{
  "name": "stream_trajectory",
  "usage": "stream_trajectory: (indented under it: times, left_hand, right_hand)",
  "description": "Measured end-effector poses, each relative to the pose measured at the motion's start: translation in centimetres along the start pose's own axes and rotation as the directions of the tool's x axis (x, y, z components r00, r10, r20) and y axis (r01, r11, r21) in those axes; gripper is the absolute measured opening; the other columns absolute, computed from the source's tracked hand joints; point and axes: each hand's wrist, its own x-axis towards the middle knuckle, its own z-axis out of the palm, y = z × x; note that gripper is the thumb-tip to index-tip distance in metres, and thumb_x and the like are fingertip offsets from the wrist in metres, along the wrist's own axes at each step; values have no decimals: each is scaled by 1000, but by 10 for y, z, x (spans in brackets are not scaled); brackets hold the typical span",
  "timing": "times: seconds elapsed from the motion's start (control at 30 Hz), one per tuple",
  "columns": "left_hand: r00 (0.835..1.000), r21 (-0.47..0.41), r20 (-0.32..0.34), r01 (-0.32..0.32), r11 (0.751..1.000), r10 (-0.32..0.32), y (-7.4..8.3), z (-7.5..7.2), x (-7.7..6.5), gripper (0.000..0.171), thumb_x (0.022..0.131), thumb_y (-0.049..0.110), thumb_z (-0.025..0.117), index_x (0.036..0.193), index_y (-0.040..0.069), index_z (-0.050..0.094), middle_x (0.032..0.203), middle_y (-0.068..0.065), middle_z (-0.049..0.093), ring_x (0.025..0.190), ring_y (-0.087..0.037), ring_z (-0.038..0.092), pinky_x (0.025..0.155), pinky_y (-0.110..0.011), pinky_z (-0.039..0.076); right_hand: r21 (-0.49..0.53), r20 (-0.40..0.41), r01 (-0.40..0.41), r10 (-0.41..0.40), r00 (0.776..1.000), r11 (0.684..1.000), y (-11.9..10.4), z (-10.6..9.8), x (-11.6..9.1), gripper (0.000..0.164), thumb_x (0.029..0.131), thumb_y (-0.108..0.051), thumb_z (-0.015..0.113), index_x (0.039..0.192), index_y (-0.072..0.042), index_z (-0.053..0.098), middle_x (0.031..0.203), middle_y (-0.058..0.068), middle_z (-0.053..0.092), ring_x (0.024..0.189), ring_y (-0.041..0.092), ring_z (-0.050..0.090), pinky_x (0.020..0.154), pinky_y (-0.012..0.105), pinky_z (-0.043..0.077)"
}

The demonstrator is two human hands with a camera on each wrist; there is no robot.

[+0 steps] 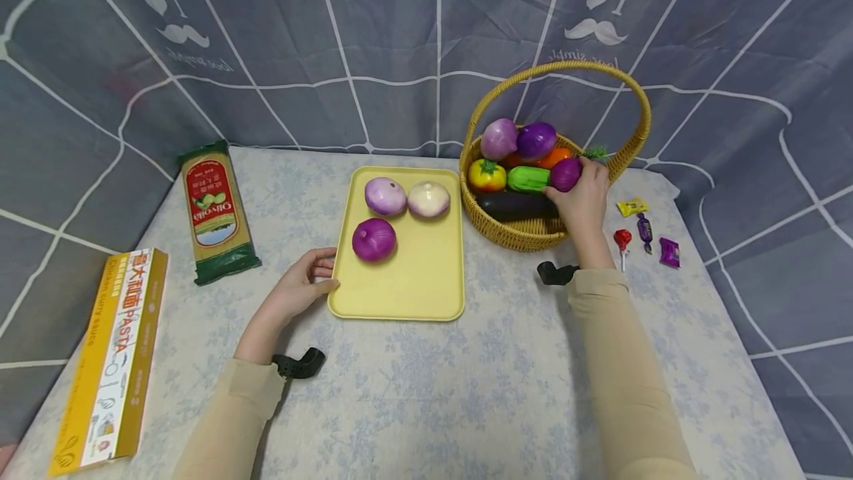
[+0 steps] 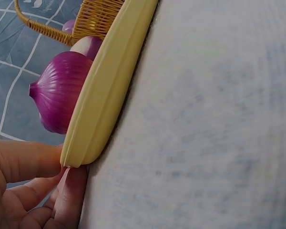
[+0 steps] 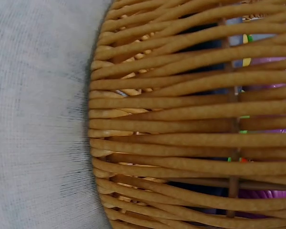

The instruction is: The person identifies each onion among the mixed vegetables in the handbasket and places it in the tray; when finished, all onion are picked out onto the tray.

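A yellow tray [image 1: 400, 295] lies on the table, and my left hand [image 1: 303, 284] pinches its left rim between thumb and fingers. On the tray sit a dark purple onion [image 1: 374, 240] and two paler purple-and-white vegetables [image 1: 385, 196]. Over the right side of a wicker basket [image 1: 516, 235], my right hand [image 1: 586, 195] grips a purple onion [image 1: 565, 174]. Around it in the basket are an eggplant [image 1: 513, 206], a green vegetable [image 1: 529, 179], a yellow-red tomato [image 1: 487, 175] and more purple vegetables [image 1: 536, 141]. The right wrist view is filled by basket weave [image 3: 190, 114], hiding that hand.
The basket's tall handle [image 1: 566, 65] arches above its contents. Right of it lie a red lollipop [image 1: 623, 238] and several wrapped candies [image 1: 644, 233]. At the left are an Olivoila pasta packet [image 1: 216, 210] and a long yellow pasta box [image 1: 109, 361]. A grey curtain [image 1: 400, 43] surrounds the table.
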Motion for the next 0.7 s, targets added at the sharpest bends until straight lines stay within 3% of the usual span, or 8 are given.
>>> stream_trajectory:
  times: [0.3, 0.7]
  left_hand:
    - [1000, -5, -2, -4, 1000, 4, -1, 0, 0, 59, 98, -1, 60, 151, -5, 36, 126, -23, 50, 114, -33, 51, 87, -30, 48]
    - [1000, -11, 1, -25, 1000, 25, -2, 0, -1, 58, 98, -2, 59, 150, -7, 36, 126, -24, 50, 113, -34, 51, 88, -31, 47]
  right_hand:
    - [-14, -22, -7, 6, 1000, 1000, 1, 4, 1, 79, 87, -18, 81, 149, 3, 36, 146, 27, 30, 130, 50, 44, 108, 58, 37]
    - [27, -21, 14, -13, 1000, 1000, 0, 2, -4, 77, 88, -22, 81, 147, 4, 38, 144, 28, 36, 134, 43, 41, 113, 51, 34]
